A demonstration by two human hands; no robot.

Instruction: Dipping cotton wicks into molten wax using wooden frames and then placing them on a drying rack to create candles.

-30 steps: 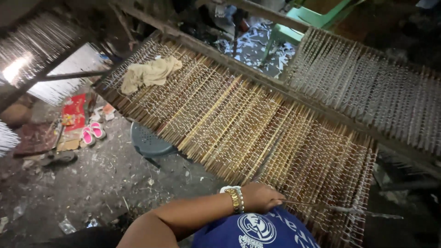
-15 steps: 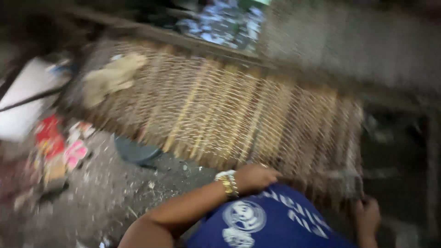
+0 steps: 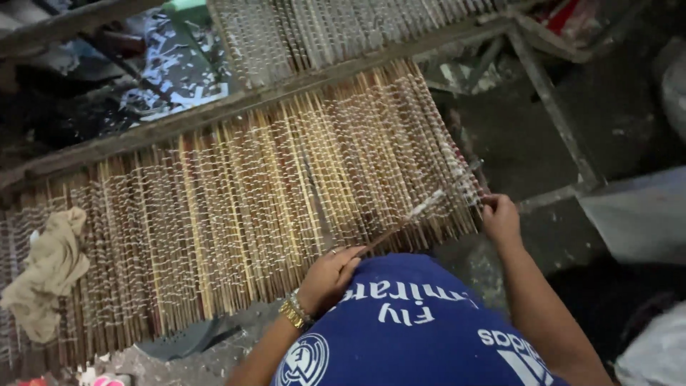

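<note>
Sticks (image 3: 271, 200) by the hundred lie side by side on a sloping wooden rack (image 3: 214, 114), filling the middle of the frame from the left edge to right of centre, each one wound or dotted with pale bits along its length. One loose stick (image 3: 421, 211) lies crosswise over their lower ends, slanting from lower centre up toward the right, coated white along its upper part.

At lower centre the left hand (image 3: 330, 275) is curled, its fingertips pinched on the dark lower end of that crosswise stick; a ring shows on one finger and a gold bracelet (image 3: 293, 313) sits at the wrist. At the right of the frame the right hand (image 3: 500, 218) is closed at the edge of the row, fingers drawn together near the last sticks; whether it grips one, I cannot tell.

A beige rag (image 3: 50, 275) lies crumpled on the sticks at the left edge. A second rack of sticks (image 3: 321, 28) runs across the top of the frame. A blue shirt (image 3: 421, 329) with white print fills the bottom centre, between the two forearms.
</note>
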